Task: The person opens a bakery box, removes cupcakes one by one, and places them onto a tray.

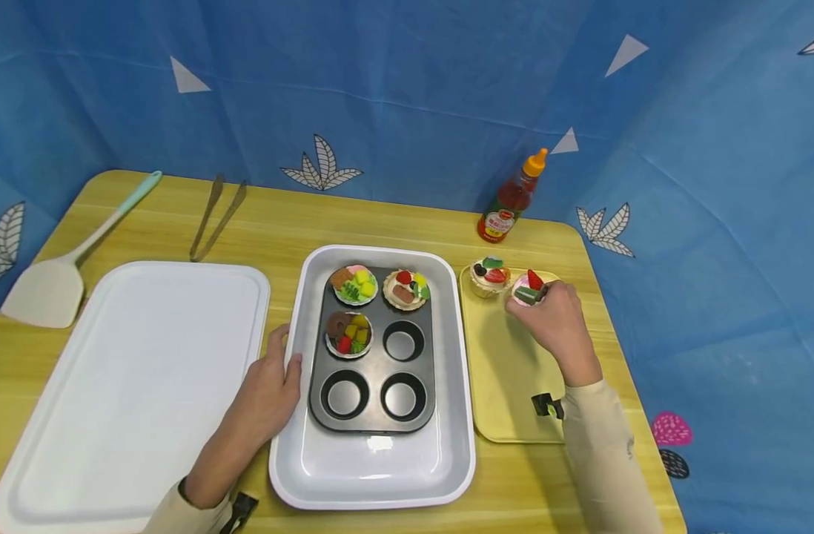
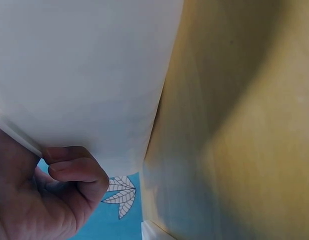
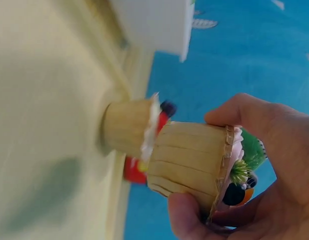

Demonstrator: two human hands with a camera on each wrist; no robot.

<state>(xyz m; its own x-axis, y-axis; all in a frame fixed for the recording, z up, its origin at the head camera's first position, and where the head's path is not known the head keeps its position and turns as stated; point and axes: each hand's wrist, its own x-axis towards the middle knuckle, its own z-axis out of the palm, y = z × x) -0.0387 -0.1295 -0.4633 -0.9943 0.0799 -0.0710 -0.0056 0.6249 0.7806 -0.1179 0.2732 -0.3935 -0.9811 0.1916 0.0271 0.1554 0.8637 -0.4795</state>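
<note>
My right hand (image 1: 557, 319) pinches a toy cupcake (image 3: 187, 160) between thumb and fingers at its pleated tan wrapper. This cupcake has pink cream, a strawberry and green pieces on top, and is held above the yellow tray (image 1: 507, 386). Just left of it, a second cupcake (image 1: 488, 282) with white cream and berries stands on that tray. My left hand (image 1: 263, 397) grips the left rim of the deep white tray (image 1: 374, 486). Inside lies a dark six-cup muffin pan (image 1: 374, 363), its upper cups holding a green-topped tart (image 1: 353, 285), a berry tart (image 1: 405, 290) and a doughnut-topped one (image 1: 349, 335).
A flat white tray (image 1: 140, 393) lies at the left. Behind it are a white spatula (image 1: 50, 289) and metal tongs (image 1: 210, 215). A red sauce bottle (image 1: 507, 204) stands at the back right, near the blue cloth (image 1: 414, 104).
</note>
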